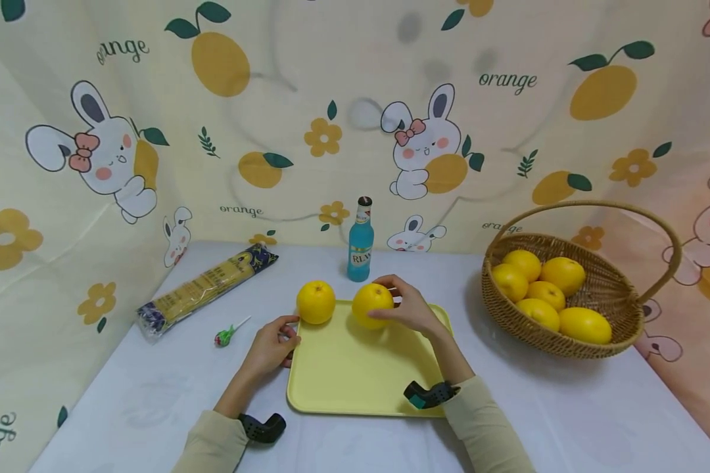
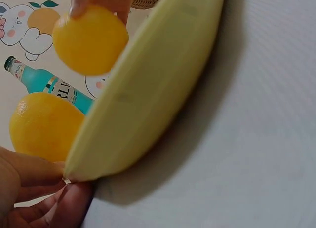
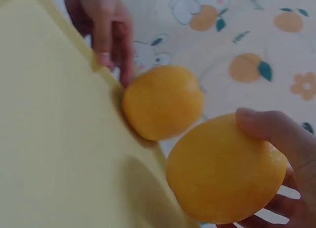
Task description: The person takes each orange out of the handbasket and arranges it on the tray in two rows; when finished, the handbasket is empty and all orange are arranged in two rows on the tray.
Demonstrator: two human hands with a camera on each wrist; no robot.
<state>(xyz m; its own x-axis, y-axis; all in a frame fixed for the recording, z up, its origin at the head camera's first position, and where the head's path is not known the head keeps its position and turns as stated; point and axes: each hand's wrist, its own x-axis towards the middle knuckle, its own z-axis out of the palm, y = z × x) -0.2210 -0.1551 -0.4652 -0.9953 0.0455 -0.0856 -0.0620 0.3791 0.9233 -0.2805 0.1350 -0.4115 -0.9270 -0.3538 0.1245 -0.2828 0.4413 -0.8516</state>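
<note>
In the head view, my right hand (image 1: 413,307) grips a yellow orange (image 1: 369,306) over the back part of a pale yellow tray (image 1: 355,378). The right wrist view shows the thumb on top of this orange (image 3: 224,171) and fingers behind it. A second orange (image 1: 315,302) sits at the tray's back left corner. My left hand (image 1: 271,345) pinches the tray's left rim between thumb and fingers, just in front of that orange. Close up in the left wrist view, the tray's outer side (image 2: 148,95) runs away from the fingertips.
A wicker basket (image 1: 509,328) with a tall handle holds several yellow fruits at the right. Behind the tray stands a blue bottle (image 1: 360,243). To the left lie a long gold package (image 1: 207,286) and a green-wrapped lollipop (image 1: 225,337) on the white-covered table (image 1: 154,401).
</note>
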